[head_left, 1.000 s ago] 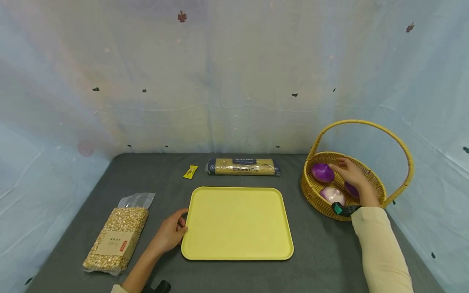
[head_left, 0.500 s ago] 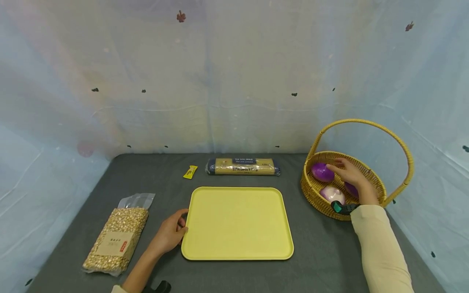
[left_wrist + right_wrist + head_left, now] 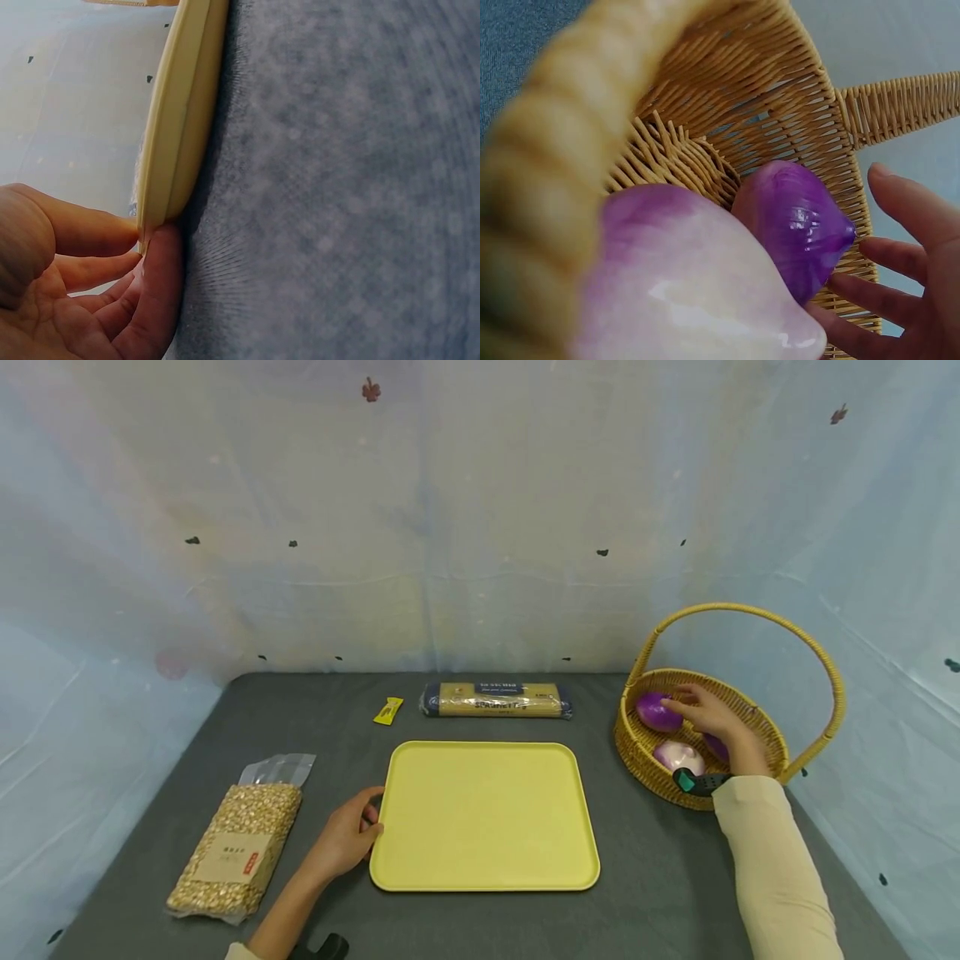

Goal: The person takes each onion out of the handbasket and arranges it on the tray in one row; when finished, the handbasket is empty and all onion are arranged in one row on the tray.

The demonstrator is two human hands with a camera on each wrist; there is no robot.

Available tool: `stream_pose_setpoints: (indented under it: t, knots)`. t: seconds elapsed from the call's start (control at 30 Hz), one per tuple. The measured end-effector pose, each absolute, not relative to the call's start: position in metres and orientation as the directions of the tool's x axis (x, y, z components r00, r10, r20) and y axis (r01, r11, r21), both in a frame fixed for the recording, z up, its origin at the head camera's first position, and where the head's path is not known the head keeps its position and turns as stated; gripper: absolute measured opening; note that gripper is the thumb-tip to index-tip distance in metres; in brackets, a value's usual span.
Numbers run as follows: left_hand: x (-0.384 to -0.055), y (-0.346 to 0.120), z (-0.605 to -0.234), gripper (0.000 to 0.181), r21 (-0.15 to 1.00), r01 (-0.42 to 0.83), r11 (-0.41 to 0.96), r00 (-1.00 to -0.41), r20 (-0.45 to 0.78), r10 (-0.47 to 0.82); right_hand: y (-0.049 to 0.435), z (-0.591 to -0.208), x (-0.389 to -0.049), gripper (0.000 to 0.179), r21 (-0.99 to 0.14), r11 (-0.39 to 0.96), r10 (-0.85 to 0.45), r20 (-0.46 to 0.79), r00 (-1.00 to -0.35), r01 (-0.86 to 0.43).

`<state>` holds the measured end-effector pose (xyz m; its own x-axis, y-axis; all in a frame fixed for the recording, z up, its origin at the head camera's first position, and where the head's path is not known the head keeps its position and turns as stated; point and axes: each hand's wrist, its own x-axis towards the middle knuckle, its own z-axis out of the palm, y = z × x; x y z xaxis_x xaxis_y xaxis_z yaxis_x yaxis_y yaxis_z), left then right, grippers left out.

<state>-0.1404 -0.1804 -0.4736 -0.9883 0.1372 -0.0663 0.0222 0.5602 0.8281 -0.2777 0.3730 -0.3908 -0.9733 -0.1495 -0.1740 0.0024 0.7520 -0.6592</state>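
The purple onion lies in the wicker basket; it looks smooth and firm, probably light and slippery, so its wide middle seems the best hold. Beside it, the right hand has loosely spread fingers; touch cannot be told. The left hand pinches the stiff-looking yellow tray at its left rim. The worktop is dark grey; pale cloth hangs behind.
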Motion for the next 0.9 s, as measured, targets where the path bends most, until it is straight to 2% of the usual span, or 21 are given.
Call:
stream_pose_setpoints:
  t: [0.23, 0.4, 0.9]
  knots:
    - [-0.141, -0.180, -0.476, 0.051, 0.826, 0.026, 0.563, -0.989, -0.061, 0.135, 0.374, -0.394, -0.282, 0.077, -0.612, 0.790, -0.176, -0.180, -0.968, -0.030]
    - [-0.140, -0.180, -0.475, 0.051, 0.830, 0.018, 0.558, -0.989, -0.068, 0.133, 0.374, -0.397, -0.283, 0.073, -0.568, 0.820, -0.200, -0.155, -0.968, -0.078]
    - [-0.140, -0.181, -0.476, 0.051, 0.824, 0.026, 0.566, -0.989, -0.059, 0.132, 0.368, -0.405, -0.280, 0.071, -0.653, 0.756, -0.203, -0.162, -0.966, -0.049]
